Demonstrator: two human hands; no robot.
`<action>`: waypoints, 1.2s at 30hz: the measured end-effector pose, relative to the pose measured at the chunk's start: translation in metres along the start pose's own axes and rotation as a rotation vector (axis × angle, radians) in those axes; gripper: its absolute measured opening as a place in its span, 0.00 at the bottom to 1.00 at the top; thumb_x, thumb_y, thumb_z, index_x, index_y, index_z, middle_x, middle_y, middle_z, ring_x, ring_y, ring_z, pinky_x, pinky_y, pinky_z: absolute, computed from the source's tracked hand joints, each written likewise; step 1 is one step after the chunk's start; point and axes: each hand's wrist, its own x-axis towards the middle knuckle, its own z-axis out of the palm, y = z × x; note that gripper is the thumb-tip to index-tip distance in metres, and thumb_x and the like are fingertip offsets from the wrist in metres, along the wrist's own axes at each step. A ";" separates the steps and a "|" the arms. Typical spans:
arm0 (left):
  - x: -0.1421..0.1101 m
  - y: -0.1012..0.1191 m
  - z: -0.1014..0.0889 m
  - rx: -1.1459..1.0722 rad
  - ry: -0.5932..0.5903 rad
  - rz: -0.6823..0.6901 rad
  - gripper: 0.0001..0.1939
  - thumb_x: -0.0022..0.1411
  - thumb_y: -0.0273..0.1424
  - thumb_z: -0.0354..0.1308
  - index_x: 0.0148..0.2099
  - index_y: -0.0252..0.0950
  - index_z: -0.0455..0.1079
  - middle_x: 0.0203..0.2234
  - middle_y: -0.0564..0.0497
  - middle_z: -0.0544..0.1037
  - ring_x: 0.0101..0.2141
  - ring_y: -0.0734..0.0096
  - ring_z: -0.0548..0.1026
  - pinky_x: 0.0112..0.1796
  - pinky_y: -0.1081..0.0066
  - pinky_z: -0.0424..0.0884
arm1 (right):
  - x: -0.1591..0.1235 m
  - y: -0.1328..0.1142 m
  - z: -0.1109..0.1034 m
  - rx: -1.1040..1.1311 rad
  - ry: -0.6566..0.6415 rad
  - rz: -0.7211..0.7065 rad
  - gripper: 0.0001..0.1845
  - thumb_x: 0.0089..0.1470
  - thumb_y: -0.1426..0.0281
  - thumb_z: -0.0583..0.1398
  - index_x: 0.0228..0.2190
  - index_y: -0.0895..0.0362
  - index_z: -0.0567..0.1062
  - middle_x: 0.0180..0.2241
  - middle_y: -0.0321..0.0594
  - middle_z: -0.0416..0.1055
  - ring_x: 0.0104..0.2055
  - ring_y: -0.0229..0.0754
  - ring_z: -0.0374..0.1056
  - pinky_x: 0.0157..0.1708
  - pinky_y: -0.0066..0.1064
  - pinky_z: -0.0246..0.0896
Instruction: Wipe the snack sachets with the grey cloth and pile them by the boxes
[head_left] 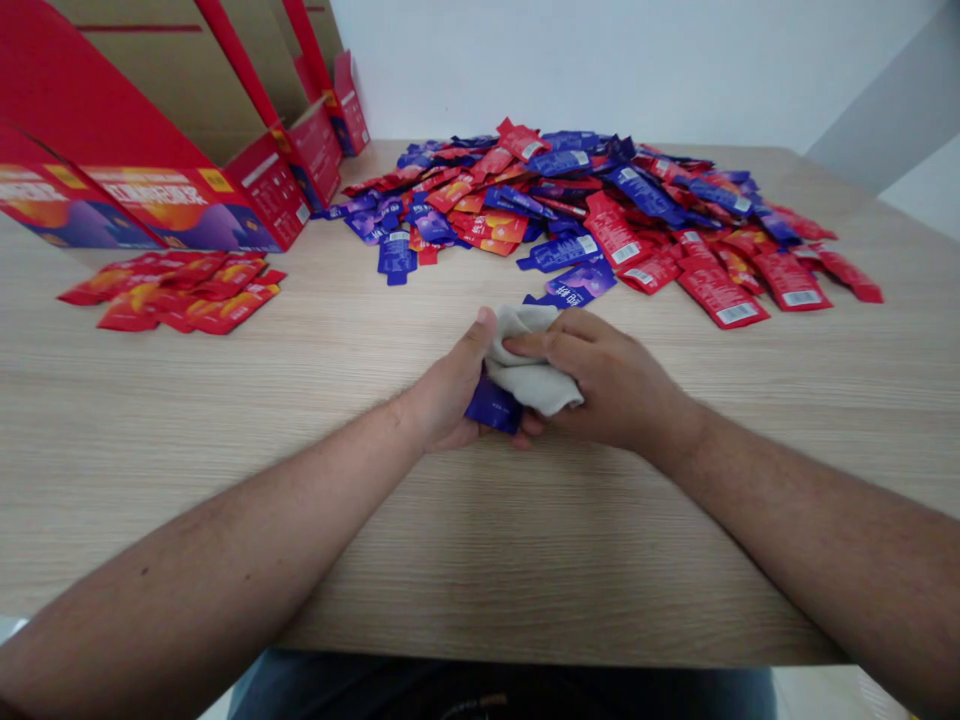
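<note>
My left hand (455,398) holds a purple sachet (493,405), its thumb on the near side and fingers beneath. Pressed over the sachet's upper part is a light grey cloth (536,385), which my right hand (604,372) grips with bent fingers. The cloth hides much of the sachet. Both hands are close together above the middle of the table, just short of a large heap of red and purple sachets (615,240).
Open red cardboard boxes (202,205) stand at the back left of the wooden table (420,560). In front of them lies a small pile of red-orange sachets (187,290). A pale wall (600,70) rises behind the heap.
</note>
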 end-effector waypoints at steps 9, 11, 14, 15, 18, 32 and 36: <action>-0.001 0.000 -0.002 0.007 -0.013 0.002 0.43 0.73 0.67 0.39 0.54 0.33 0.76 0.30 0.42 0.83 0.25 0.59 0.82 0.24 0.65 0.79 | 0.001 0.003 0.000 0.041 -0.032 -0.040 0.29 0.56 0.62 0.71 0.58 0.54 0.80 0.48 0.49 0.80 0.46 0.53 0.76 0.42 0.42 0.75; -0.001 0.001 -0.002 -0.009 -0.016 -0.028 0.43 0.73 0.67 0.40 0.50 0.33 0.76 0.31 0.42 0.83 0.25 0.59 0.83 0.25 0.64 0.80 | 0.001 0.006 0.000 -0.009 0.022 0.040 0.26 0.56 0.67 0.69 0.56 0.54 0.81 0.45 0.48 0.81 0.45 0.54 0.76 0.43 0.43 0.75; -0.001 0.002 -0.001 -0.011 -0.009 -0.041 0.43 0.73 0.67 0.40 0.47 0.32 0.76 0.30 0.42 0.82 0.25 0.59 0.83 0.25 0.63 0.81 | 0.001 0.006 0.000 -0.037 0.056 0.079 0.24 0.55 0.69 0.68 0.55 0.54 0.82 0.42 0.47 0.81 0.44 0.54 0.76 0.42 0.43 0.74; -0.001 0.002 0.000 -0.008 -0.007 -0.026 0.43 0.73 0.67 0.40 0.49 0.32 0.76 0.30 0.42 0.82 0.24 0.59 0.82 0.24 0.64 0.80 | 0.001 0.004 -0.001 -0.015 0.026 0.047 0.25 0.56 0.66 0.69 0.56 0.54 0.81 0.43 0.47 0.81 0.44 0.54 0.76 0.42 0.43 0.74; 0.000 0.001 0.001 -0.005 -0.002 0.016 0.42 0.75 0.65 0.40 0.54 0.33 0.76 0.30 0.43 0.83 0.23 0.61 0.81 0.22 0.66 0.78 | 0.000 0.000 0.000 0.059 -0.057 -0.048 0.30 0.56 0.58 0.72 0.58 0.52 0.80 0.48 0.47 0.80 0.47 0.53 0.76 0.44 0.42 0.75; -0.001 0.001 -0.001 0.015 -0.007 -0.023 0.43 0.73 0.67 0.40 0.46 0.33 0.76 0.31 0.42 0.83 0.25 0.60 0.82 0.25 0.64 0.80 | 0.001 0.003 0.000 0.005 0.020 0.057 0.24 0.57 0.68 0.68 0.56 0.54 0.81 0.44 0.47 0.81 0.46 0.54 0.76 0.44 0.43 0.74; -0.001 0.000 -0.001 0.009 -0.015 -0.010 0.43 0.72 0.67 0.42 0.51 0.33 0.77 0.30 0.43 0.83 0.25 0.60 0.82 0.26 0.65 0.79 | 0.002 0.001 -0.003 0.022 -0.036 0.002 0.25 0.58 0.64 0.69 0.57 0.54 0.81 0.44 0.47 0.80 0.43 0.52 0.75 0.42 0.42 0.74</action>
